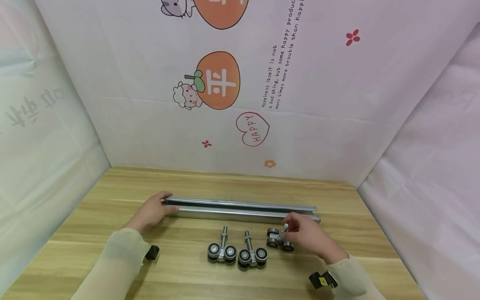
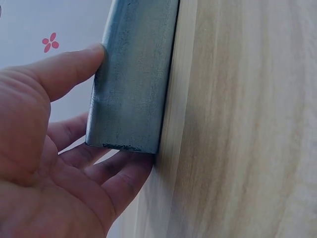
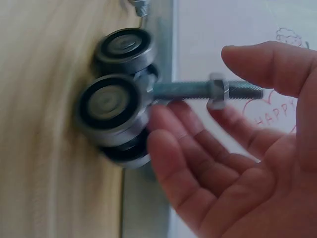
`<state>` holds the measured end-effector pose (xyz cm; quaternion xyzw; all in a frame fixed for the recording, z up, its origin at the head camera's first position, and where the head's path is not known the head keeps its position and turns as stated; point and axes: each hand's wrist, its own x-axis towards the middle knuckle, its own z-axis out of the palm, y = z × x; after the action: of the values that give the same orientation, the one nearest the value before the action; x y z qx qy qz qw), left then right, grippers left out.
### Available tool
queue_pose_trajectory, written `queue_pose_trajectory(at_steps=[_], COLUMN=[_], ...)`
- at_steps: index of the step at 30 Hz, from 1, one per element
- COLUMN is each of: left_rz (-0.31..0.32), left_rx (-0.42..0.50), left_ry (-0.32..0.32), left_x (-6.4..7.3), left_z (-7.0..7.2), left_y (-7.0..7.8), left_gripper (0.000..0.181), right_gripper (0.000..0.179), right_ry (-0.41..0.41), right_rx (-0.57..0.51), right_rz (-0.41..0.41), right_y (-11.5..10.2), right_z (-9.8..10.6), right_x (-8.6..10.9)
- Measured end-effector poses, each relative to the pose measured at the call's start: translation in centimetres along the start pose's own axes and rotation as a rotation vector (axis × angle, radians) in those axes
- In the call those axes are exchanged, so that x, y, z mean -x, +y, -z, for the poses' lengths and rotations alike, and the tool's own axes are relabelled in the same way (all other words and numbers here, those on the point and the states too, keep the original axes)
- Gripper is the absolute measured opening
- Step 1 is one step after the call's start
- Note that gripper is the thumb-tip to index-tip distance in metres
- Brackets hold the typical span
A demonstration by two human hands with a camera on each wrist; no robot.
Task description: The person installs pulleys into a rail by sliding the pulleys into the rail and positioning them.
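At the left end of a metal channel rail (image 1: pixel 232 214), my left hand (image 1: pixel 151 213) grips it, thumb on one edge and fingers around the other side. The left wrist view shows the rail's flat face (image 2: pixel 131 74) and its cut end beside those fingers. Near the rail's right end, my right hand (image 1: pixel 309 235) is around the bolt of a four-wheeled trolley roller (image 1: pixel 273 237). In the right wrist view the thumb stands apart from the roller's threaded bolt (image 3: pixel 183 90), while the fingers bend loosely beside it; whether they touch it is unclear.
Two more trolley rollers, one on the left (image 1: pixel 222 252) and another (image 1: pixel 253 258) beside it, lie in front of the rail with bolts pointing away. All rest on a wooden table (image 1: pixel 180 271), with printed white cloth (image 1: pixel 318 137) hanging behind and at both sides.
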<state>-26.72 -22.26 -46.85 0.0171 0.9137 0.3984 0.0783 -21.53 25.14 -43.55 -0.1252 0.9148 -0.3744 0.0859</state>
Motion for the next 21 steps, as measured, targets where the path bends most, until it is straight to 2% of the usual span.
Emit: queue_pose_trajectory(at_steps=[4,21], left_rz=[0.003,-0.006], left_rx=[0.003,-0.007], left_ry=[0.001,0.008], left_x=[0.1,0.04], left_z=[-0.02,-0.05], left_y=[0.15,-0.11], left_gripper=[0.078,0.077], right_gripper=[0.026,0.021], right_ry=[-0.02,0.034], right_rx=[-0.049,-0.049], right_rz=[0.05,0.069], right_y=[0.55,1.05], right_z=[0.15,-0.34], right_x=[0.33,0.67])
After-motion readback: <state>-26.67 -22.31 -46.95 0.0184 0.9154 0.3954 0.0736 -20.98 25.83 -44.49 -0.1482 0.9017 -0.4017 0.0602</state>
